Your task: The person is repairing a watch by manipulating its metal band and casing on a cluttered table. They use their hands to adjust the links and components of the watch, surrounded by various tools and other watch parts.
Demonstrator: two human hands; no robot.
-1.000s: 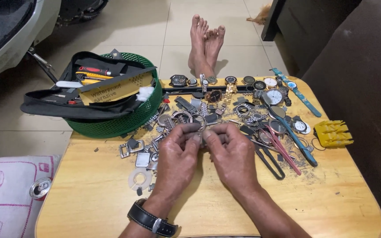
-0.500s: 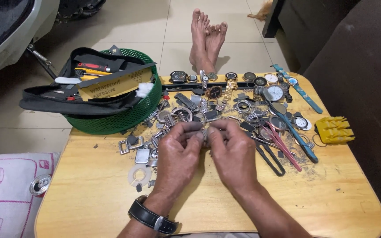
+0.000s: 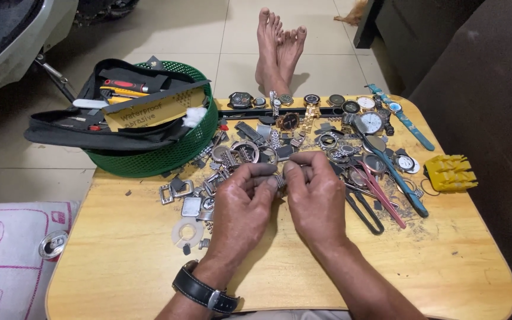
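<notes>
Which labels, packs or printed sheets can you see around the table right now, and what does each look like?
Yellow sheet: flat printed rectangle lying across the black tool pouch in the green basket, far left.
Cloth: white with pink print, on the floor left of the table.
No screens visible.

Bare forearms, no sleeves visible. Left hand [image 3: 241,204] wrist wears a black-strap wristwatch [image 3: 204,291] with silver buckle. Right hand [image 3: 318,198] bare, no rings seen. Bare feet [image 3: 278,50], no footwear.
</notes>
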